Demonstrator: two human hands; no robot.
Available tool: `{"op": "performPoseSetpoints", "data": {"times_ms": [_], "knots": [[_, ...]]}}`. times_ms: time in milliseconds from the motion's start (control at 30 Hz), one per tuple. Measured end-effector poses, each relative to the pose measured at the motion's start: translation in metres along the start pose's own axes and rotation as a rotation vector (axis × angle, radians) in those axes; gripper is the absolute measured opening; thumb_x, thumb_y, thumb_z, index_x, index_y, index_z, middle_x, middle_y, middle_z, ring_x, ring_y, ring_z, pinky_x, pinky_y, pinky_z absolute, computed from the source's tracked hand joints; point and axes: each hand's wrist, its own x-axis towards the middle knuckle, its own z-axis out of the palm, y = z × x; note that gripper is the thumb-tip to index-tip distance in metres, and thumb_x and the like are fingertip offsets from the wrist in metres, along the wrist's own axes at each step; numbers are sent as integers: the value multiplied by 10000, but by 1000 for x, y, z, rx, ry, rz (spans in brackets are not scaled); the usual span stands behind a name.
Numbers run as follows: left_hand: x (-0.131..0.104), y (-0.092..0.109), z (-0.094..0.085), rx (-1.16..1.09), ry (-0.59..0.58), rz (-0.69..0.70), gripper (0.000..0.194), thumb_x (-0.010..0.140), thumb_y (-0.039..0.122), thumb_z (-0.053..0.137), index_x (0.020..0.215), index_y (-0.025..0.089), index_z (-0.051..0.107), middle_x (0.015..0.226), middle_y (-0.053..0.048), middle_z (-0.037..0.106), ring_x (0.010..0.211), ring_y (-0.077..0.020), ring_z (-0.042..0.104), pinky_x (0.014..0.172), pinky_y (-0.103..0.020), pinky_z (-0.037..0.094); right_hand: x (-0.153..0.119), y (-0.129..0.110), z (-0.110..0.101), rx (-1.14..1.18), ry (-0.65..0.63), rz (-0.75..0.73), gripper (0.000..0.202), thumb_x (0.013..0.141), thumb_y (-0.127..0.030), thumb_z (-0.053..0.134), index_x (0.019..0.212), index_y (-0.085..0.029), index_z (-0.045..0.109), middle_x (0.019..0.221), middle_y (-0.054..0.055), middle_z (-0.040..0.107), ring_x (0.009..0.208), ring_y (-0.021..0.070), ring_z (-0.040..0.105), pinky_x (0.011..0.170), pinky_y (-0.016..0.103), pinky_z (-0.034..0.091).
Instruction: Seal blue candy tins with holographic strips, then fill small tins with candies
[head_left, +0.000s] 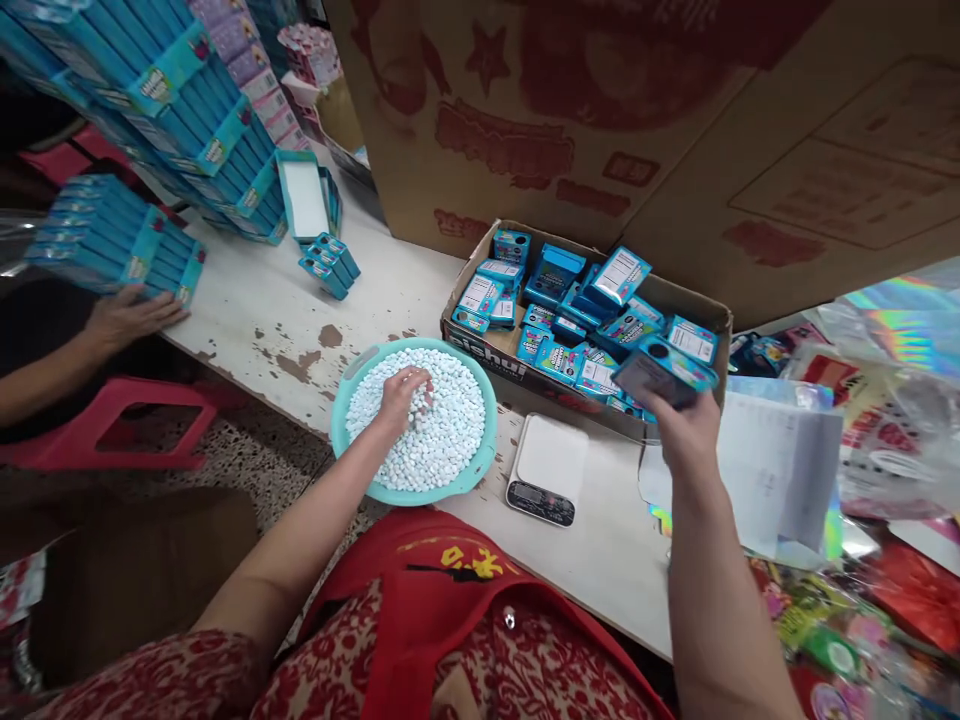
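Observation:
My left hand (406,400) is in a round turquoise basin (340,430) heaped with small white candies (442,440). Its fingers are curled round some of the candies, a few showing at the fingertips. My right hand (694,430) grips a small blue box (660,372) with a dark face, slightly blurred, over the front right of an open cardboard carton (480,350). Many similar blue boxes (555,275) lie loosely jumbled in that carton. Between the basin and my right arm stands a white digital scale (553,455), nothing on its plate.
Tall stacks of blue packs (202,130) rise at the left, where another person's hand (135,315) rests by a bundle (112,240). Small blue boxes (330,265) stand on the worn white table (247,300). A large cardboard box (600,120) walls the back. Papers (780,470) and plastic bags lie right.

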Motion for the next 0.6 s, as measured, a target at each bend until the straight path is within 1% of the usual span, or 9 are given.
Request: {"op": "performPoseSetpoints", "data": {"times_ms": [67, 100, 133, 233, 300, 367, 433, 533, 600], "knots": [[-4, 7, -5, -216, -10, -128, 248, 666, 425, 612, 719, 190, 557, 679, -10, 622, 512, -125, 579, 412, -211, 400, -52, -16, 9, 228, 12, 68, 485, 598, -395, 759, 993, -142, 638, 957, 81, 692, 868, 236, 643, 804, 428, 503], [-5, 10, -6, -293, -3, -195, 251, 684, 434, 589, 717, 189, 543, 673, -11, 618, 527, -128, 589, 430, -215, 420, -77, -23, 18, 276, 22, 128, 457, 598, -414, 759, 945, -139, 647, 917, 83, 700, 818, 227, 650, 784, 424, 511], [-7, 12, -8, -353, 6, -255, 255, 703, 441, 567, 706, 189, 526, 651, -8, 605, 530, -126, 591, 444, -215, 434, -99, -29, 29, 305, -12, 195, 448, 582, -430, 769, 901, -139, 651, 861, 82, 707, 762, 224, 651, 748, 419, 521], [-14, 22, -8, -473, 6, -358, 260, 723, 424, 568, 667, 191, 466, 571, 19, 536, 478, -99, 543, 410, -181, 396, -148, -45, 67, 369, -224, 307, 483, 576, -436, 780, 938, -152, 633, 867, 81, 717, 773, 233, 657, 728, 400, 529], [-23, 31, -5, -551, -34, -358, 261, 696, 387, 611, 662, 190, 444, 555, 30, 513, 453, -86, 514, 375, -158, 343, -164, -54, 85, 350, -369, 264, 455, 617, -415, 759, 977, -176, 615, 905, 65, 711, 824, 233, 651, 757, 383, 519], [-35, 41, -1, -632, -89, -311, 272, 669, 368, 643, 660, 186, 440, 556, 34, 507, 448, -83, 505, 363, -151, 317, -172, -62, 97, 244, -477, 149, 382, 660, -378, 723, 977, -200, 608, 930, 49, 695, 860, 235, 634, 784, 374, 497], [-48, 49, 6, -680, -125, -215, 282, 660, 371, 654, 648, 179, 449, 577, 27, 524, 479, -96, 533, 392, -169, 360, -175, -70, 106, 107, -541, 27, 336, 683, -345, 686, 982, -217, 600, 969, 48, 673, 904, 249, 612, 808, 380, 472], [-63, 53, 15, -631, -121, 1, 287, 671, 388, 654, 610, 160, 491, 612, 10, 556, 546, -126, 582, 488, -228, 453, -177, -82, 118, -17, -572, -104, 332, 715, -336, 645, 1023, -229, 581, 1034, 57, 645, 978, 266, 583, 841, 389, 441], [-67, 52, 18, -548, -92, 138, 283, 690, 393, 644, 597, 151, 530, 598, 6, 559, 544, -130, 584, 530, -254, 473, -177, -88, 126, -65, -573, -154, 325, 741, -341, 624, 1041, -228, 573, 1047, 63, 638, 1000, 269, 574, 847, 386, 433]]}}
